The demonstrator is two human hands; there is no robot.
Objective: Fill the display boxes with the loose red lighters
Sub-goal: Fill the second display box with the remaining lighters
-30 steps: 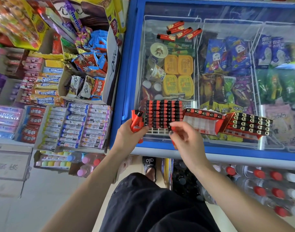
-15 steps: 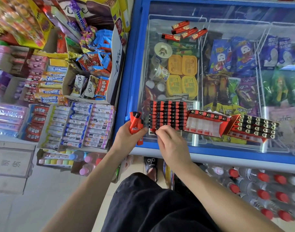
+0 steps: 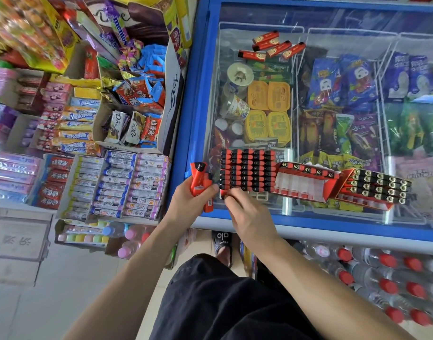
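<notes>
Two hands at the near edge of a freezer lid, loading lighters into a display box.

The left hand [image 3: 189, 204] grips a bunch of red lighters [image 3: 200, 184], their long axes roughly upright, black tops pointing away from the person. The right hand [image 3: 250, 217] has its fingers curled at the near edge of the full display box [image 3: 247, 171]; whether they pinch a lighter cannot be told. Right of it lie a mostly empty box [image 3: 301, 186] and a third box [image 3: 375, 186] with gold-capped tops. Five loose lighters [image 3: 272, 47] lie flat at the far end of the freezer lid [image 3: 333, 218], long axes running left-right.
</notes>
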